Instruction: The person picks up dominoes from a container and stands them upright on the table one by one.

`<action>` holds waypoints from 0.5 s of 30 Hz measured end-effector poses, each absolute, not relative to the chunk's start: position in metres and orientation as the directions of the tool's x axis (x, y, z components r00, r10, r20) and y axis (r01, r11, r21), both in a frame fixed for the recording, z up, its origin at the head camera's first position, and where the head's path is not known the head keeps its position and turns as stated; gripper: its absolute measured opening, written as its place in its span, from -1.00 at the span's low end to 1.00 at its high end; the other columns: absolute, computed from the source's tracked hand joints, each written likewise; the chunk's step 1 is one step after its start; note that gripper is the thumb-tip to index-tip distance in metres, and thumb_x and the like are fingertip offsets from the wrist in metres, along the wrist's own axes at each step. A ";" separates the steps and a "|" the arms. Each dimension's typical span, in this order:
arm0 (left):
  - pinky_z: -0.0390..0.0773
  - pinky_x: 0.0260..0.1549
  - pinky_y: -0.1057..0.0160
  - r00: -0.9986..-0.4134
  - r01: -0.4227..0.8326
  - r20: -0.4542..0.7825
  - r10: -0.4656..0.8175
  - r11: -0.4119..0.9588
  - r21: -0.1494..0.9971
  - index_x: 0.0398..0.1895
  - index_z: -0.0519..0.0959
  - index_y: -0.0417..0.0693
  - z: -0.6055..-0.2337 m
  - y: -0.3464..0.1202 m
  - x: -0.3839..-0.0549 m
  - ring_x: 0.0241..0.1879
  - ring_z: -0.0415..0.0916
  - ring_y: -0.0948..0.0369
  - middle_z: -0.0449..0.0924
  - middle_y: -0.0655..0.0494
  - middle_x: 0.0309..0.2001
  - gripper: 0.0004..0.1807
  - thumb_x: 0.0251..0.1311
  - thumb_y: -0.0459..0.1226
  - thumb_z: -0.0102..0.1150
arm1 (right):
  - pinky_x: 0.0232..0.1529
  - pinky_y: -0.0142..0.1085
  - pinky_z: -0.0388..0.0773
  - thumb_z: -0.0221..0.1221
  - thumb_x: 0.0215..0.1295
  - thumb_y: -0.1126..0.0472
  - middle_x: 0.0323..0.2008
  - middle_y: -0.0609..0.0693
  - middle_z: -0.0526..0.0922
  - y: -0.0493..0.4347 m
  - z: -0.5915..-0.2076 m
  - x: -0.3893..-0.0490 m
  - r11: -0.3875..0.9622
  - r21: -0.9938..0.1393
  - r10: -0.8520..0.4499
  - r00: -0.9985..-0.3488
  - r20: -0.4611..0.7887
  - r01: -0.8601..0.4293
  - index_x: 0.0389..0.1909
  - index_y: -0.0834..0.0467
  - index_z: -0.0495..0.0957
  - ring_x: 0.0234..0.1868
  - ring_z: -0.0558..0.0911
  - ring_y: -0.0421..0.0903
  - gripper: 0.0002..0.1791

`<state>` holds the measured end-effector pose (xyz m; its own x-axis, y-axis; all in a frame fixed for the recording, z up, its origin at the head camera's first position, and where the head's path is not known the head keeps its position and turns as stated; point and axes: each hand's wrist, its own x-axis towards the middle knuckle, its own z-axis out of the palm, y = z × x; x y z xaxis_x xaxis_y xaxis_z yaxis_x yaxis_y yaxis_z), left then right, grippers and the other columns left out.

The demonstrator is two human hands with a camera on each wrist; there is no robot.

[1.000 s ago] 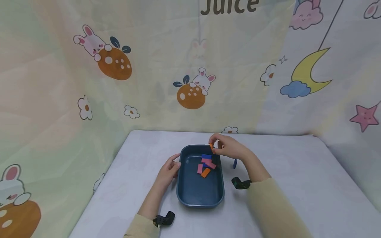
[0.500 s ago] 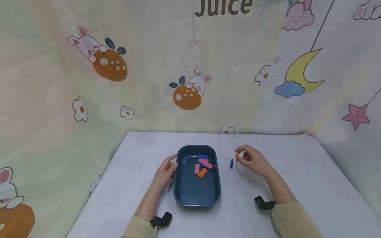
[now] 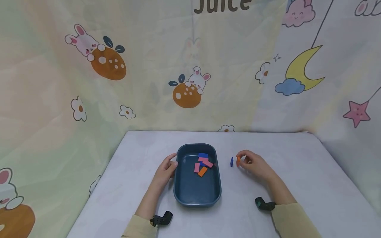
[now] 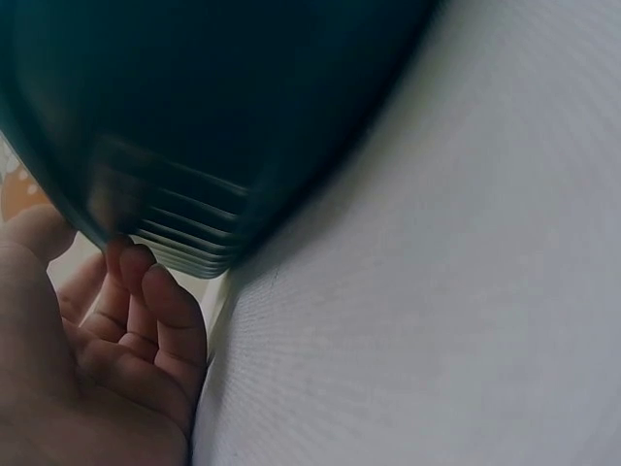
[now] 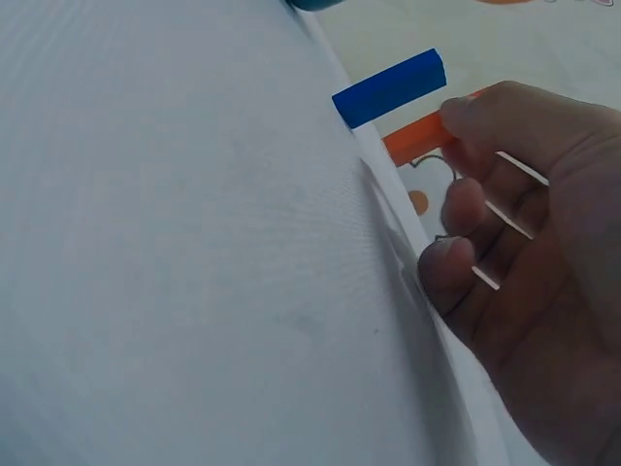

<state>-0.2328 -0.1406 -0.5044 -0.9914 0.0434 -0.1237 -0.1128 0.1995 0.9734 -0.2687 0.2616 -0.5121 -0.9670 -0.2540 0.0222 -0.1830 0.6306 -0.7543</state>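
My right hand [image 3: 255, 166] pinches an orange domino [image 5: 415, 139] between thumb and fingers. It is held upright, its lower end at the white table, just right of a blue domino [image 3: 231, 161]. This blue domino [image 5: 391, 88] stands upright on its own, a small gap between the two. To the left, my left hand [image 3: 163, 170] holds the left side of a dark blue tray [image 3: 197, 202], fingers curled against its wall in the left wrist view. Inside the tray's far half lie several flat dominoes: pink [image 3: 197, 167], blue [image 3: 203, 155] and orange [image 3: 202, 171], some overlapping.
The white-covered table [image 3: 148, 145] ends at a printed cloth backdrop [image 3: 148, 66] behind and at the sides. A black wrist camera [image 3: 162, 218] sits on the left wrist, another black camera [image 3: 265, 204] on the right.
My right hand has carried the orange domino from over the tray's far right rim rightward, then lowered it to the table beside the standing blue domino. My left hand stays at the tray.
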 end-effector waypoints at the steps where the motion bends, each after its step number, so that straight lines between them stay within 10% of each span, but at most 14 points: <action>1: 0.50 -0.30 0.25 -0.992 -0.103 -0.114 0.045 0.202 0.974 0.39 0.37 0.22 -0.501 -0.140 -0.231 -0.34 0.46 0.14 0.55 0.05 -0.22 -0.52 0.43 -0.10 0.06 | -0.45 -0.30 0.52 0.21 0.31 0.27 -0.24 0.00 0.55 0.262 -0.514 -0.269 0.634 -0.751 -0.260 -0.965 0.018 -0.185 0.03 -0.04 0.52 -0.32 0.49 -0.03 -0.69; 15: 0.50 -0.31 0.26 -0.994 -0.096 -0.105 0.043 0.169 0.981 0.34 0.39 0.37 -0.528 -0.146 -0.244 -0.33 0.47 0.12 0.54 0.07 -0.22 -0.51 0.36 0.03 0.13 | -0.42 -0.32 0.52 0.24 0.28 0.25 -0.22 -0.01 0.54 0.264 -0.521 -0.270 0.659 -0.730 -0.264 -0.964 0.004 -0.184 0.08 -0.07 0.48 -0.31 0.48 -0.04 -0.63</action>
<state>-0.2436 -0.1458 -0.5277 -0.9936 0.0428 -0.1046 -0.0960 0.1694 0.9809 -0.2700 0.2638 -0.5210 -0.9644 -0.2644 0.0041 -0.1837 0.6585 -0.7298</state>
